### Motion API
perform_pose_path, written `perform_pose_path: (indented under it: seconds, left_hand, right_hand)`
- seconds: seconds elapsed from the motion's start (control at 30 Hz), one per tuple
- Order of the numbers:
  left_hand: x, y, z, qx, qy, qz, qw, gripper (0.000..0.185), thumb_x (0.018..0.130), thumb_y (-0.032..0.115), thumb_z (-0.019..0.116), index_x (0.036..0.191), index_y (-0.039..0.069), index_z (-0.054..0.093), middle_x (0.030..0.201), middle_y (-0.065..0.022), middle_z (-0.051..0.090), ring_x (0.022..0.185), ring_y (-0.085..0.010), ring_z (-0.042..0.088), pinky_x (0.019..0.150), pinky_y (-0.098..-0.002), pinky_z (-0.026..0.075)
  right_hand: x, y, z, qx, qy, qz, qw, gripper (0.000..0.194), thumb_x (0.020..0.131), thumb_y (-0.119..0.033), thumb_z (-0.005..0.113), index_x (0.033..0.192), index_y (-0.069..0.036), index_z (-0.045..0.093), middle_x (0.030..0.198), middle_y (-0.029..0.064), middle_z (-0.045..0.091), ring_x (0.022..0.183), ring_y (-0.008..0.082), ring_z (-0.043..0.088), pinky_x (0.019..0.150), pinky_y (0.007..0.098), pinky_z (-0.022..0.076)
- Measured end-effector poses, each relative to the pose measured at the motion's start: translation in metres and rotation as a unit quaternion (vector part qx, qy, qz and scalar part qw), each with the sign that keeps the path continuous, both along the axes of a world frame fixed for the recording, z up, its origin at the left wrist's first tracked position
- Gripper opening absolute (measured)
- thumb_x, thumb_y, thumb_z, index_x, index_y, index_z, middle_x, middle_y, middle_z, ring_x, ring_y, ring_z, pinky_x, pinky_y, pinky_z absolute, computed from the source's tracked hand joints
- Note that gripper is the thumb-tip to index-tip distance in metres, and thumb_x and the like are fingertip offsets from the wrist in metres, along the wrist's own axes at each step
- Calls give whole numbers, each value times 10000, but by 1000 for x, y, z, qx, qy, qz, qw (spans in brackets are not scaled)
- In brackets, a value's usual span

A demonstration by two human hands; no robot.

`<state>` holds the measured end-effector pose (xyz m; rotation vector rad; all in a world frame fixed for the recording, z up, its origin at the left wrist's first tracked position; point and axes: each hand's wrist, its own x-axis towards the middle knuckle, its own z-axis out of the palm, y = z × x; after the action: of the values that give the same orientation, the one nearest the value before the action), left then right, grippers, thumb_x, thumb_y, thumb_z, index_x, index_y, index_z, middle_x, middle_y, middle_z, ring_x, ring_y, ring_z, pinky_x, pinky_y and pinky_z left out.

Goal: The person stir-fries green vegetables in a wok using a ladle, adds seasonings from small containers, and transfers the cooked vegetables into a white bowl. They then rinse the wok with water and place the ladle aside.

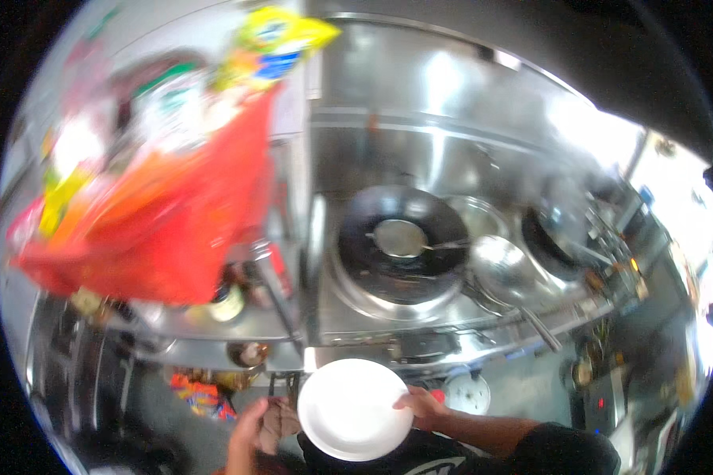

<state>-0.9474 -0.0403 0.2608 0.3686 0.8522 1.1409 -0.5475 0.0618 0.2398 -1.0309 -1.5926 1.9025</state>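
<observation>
A round white plate or shallow bowl (350, 409) is held in front of my body, its bright inner face turned up. My right hand (426, 408) grips the rim on the right side, thumb over the edge. On the other side my left hand (248, 424) holds a crumpled grey-brown cloth (278, 426) close to the plate's left rim. Whether the cloth touches the plate cannot be told. Beyond the plate, a dark wok (362, 267) sits on the steel range, with a round metal ladle or strainer (401, 237) inside it.
A large metal scoop (502, 261) rests right of the wok, its handle jutting over the counter's front edge. Steam rises around a second wok (540, 243). A blurred red plastic bag or bin (184, 225) with packets looms at left. Below stands a white bucket (467, 393).
</observation>
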Motion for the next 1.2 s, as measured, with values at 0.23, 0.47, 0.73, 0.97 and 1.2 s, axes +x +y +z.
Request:
perform_pose_path:
  seconds: [0.23,0.47,0.73,0.97,1.2]
  left_hand:
    - [207,58,100,-44,70,-11,997,519,826,285,628,1242,-21,572,1172,-176,641,1069,-303,625,926,-409,517]
    - [345,198,228,14,171,35,985,665,802,376,615,1326,-20,515,1252,-193,598,1173,-317,566,925,-456,502]
    - [382,208,180,-7,208,-108,972,630,758,394,670,1271,38,581,1260,-163,610,1160,-350,565,1002,-508,463]
    - [413,198,262,156,182,-195,951,739,856,521,555,1406,36,464,1398,-140,521,1243,-323,529,1009,-454,428]
    - [463,168,212,170,127,-330,920,688,943,500,451,1475,69,389,1489,-149,449,1348,-287,456,1123,-434,352]
  right_hand:
    - [96,28,80,-329,216,-160,905,604,823,22,577,1391,99,387,1242,246,588,1092,345,649,919,484,577]
    - [205,127,200,-245,222,-285,900,508,916,-65,550,1345,134,365,1080,272,630,828,331,724,640,413,676]
    - [249,85,137,-369,232,-277,856,375,979,-158,465,1305,29,482,967,191,668,779,344,722,645,488,665]
    - [262,119,188,-77,399,-348,845,501,820,-9,583,1311,6,485,982,182,604,811,399,688,614,634,608]
    - [316,37,131,-176,365,-341,848,505,760,-54,732,1230,40,571,1031,204,647,886,399,697,588,614,608]
